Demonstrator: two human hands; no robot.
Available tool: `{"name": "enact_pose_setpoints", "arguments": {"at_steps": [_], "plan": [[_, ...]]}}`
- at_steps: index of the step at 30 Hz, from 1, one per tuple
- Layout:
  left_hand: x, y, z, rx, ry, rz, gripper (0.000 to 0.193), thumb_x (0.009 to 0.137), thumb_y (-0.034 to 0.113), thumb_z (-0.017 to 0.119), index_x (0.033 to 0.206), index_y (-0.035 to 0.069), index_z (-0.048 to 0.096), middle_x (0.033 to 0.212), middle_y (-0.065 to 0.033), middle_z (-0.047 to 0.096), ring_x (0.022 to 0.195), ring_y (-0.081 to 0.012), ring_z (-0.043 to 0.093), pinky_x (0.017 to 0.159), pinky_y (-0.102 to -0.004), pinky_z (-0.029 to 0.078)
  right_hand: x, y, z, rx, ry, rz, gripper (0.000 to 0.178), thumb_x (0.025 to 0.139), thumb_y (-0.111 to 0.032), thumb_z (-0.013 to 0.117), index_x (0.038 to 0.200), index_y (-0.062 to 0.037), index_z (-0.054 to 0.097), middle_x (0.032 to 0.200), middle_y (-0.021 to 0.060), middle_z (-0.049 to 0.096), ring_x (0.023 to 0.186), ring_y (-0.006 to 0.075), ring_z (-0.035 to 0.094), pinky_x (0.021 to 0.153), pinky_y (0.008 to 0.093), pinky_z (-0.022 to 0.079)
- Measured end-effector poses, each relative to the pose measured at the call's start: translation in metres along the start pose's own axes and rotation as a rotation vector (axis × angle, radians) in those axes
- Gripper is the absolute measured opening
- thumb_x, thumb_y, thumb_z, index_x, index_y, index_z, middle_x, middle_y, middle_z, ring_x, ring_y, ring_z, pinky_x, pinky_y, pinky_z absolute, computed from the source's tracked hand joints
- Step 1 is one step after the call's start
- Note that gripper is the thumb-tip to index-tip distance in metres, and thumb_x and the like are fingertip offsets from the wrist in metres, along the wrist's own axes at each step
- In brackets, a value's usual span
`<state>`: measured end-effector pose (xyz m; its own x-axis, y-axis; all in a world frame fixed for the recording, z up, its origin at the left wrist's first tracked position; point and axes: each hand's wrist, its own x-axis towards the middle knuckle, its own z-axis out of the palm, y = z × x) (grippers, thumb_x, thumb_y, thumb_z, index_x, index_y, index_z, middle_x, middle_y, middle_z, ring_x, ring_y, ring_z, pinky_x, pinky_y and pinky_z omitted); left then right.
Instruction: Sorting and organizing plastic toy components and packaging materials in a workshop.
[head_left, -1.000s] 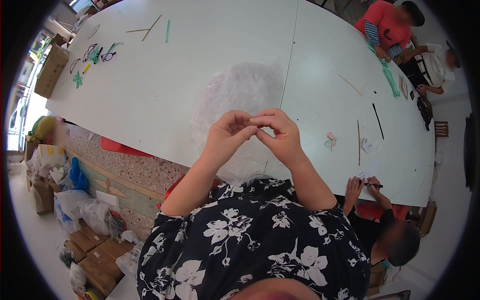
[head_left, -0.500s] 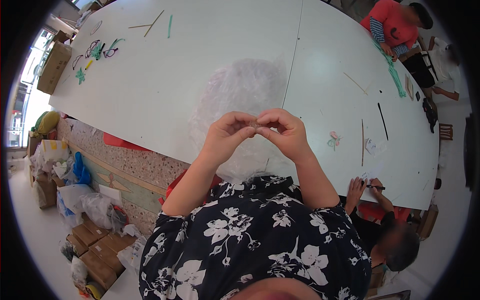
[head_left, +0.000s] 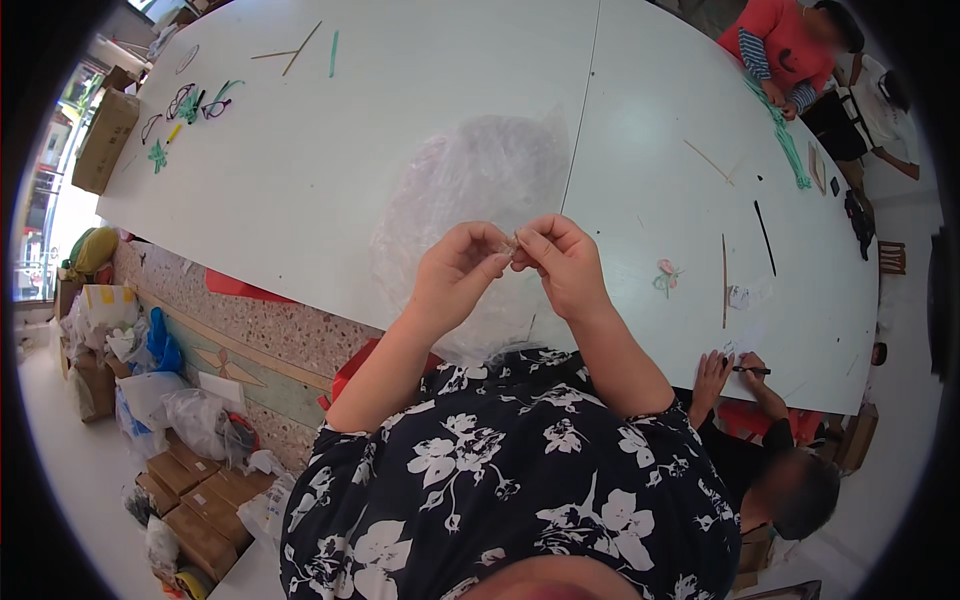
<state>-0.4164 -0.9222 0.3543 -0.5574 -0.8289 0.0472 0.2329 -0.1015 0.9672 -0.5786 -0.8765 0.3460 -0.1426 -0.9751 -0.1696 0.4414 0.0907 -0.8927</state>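
Observation:
My left hand (head_left: pixel 455 272) and my right hand (head_left: pixel 568 266) meet in front of my chest, above the table. Thumb and fingers of each are pinched together on a small, translucent, brownish piece (head_left: pixel 510 245); it is too small to name its kind. Beneath and beyond my hands, a large crumpled clear plastic bag (head_left: pixel 460 175) lies on the white table (head_left: pixel 330 160). To the right of my right hand lies a small pink and green flower-like piece (head_left: pixel 666 277).
Glasses frames (head_left: pixel 215 108) and green strips (head_left: pixel 190 107) lie far left, beside a cardboard box (head_left: pixel 105 140). Thin sticks (head_left: pixel 724 280) are on the right. One person (head_left: pixel 790 50) handles green strips at the far right; another person's hand (head_left: pixel 757 371) holds a black pen nearby.
My right hand has turned slightly, its fingers now more upright around the small piece. The left hand stays nearly in place, still pinching. The view has shifted slightly.

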Motion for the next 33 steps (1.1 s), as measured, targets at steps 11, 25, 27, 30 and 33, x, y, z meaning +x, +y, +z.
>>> {"name": "enact_pose_setpoints", "arguments": {"at_steps": [11, 25, 27, 30, 33], "plan": [[0.002, -0.005, -0.007, -0.212, 0.086, -0.094, 0.015, 0.084, -0.001, 0.059, 0.098, 0.001, 0.053, 0.085, -0.0042, 0.058, 0.075, -0.0119, 0.056, 0.067, -0.0244, 0.046, -0.005, -0.008, 0.012, 0.075, -0.065, 0.102, 0.013, 0.089, -0.011, 0.057, 0.097, -0.0005, 0.056, 0.080, 0.0065, 0.060, 0.059, 0.0082, 0.052, 0.049, 0.0214, 0.040], [-0.017, 0.008, -0.010, -0.063, 0.083, -0.175, 0.008, 0.084, 0.004, 0.063, 0.090, -0.001, 0.061, 0.082, -0.0072, 0.064, 0.073, -0.0121, 0.062, 0.066, -0.0250, 0.051, -0.015, 0.009, 0.016, 0.021, -0.040, -0.028, 0.004, 0.090, -0.006, 0.055, 0.091, -0.0021, 0.055, 0.068, -0.0001, 0.054, 0.050, 0.0037, 0.042, 0.041, 0.0159, 0.031], [-0.018, 0.011, -0.008, -0.042, 0.089, -0.128, 0.008, 0.085, 0.005, 0.061, 0.089, -0.002, 0.062, 0.080, -0.0072, 0.065, 0.071, -0.0116, 0.062, 0.064, -0.0242, 0.052, -0.013, 0.011, 0.012, 0.048, -0.040, -0.024, 0.004, 0.091, -0.006, 0.054, 0.091, -0.0024, 0.055, 0.068, 0.0001, 0.054, 0.050, 0.0036, 0.042, 0.042, 0.0156, 0.031], [-0.021, 0.015, -0.012, -0.025, 0.098, -0.162, 0.009, 0.085, 0.006, 0.060, 0.090, -0.002, 0.061, 0.080, -0.0079, 0.064, 0.071, -0.0127, 0.062, 0.065, -0.0246, 0.052, -0.016, 0.011, 0.020, -0.022, -0.018, -0.057, 0.005, 0.090, -0.007, 0.056, 0.091, -0.0028, 0.055, 0.069, 0.0001, 0.054, 0.051, 0.0036, 0.043, 0.042, 0.0153, 0.031], [-0.022, 0.023, -0.015, -0.195, 0.084, -0.274, 0.014, 0.085, 0.009, 0.063, 0.093, -0.003, 0.060, 0.084, -0.0098, 0.064, 0.074, -0.0150, 0.063, 0.068, -0.0266, 0.053, -0.019, 0.015, 0.023, -0.103, -0.041, -0.195, 0.005, 0.089, -0.007, 0.057, 0.091, -0.0032, 0.055, 0.070, 0.0003, 0.054, 0.051, 0.0039, 0.043, 0.042, 0.0153, 0.031]]}}
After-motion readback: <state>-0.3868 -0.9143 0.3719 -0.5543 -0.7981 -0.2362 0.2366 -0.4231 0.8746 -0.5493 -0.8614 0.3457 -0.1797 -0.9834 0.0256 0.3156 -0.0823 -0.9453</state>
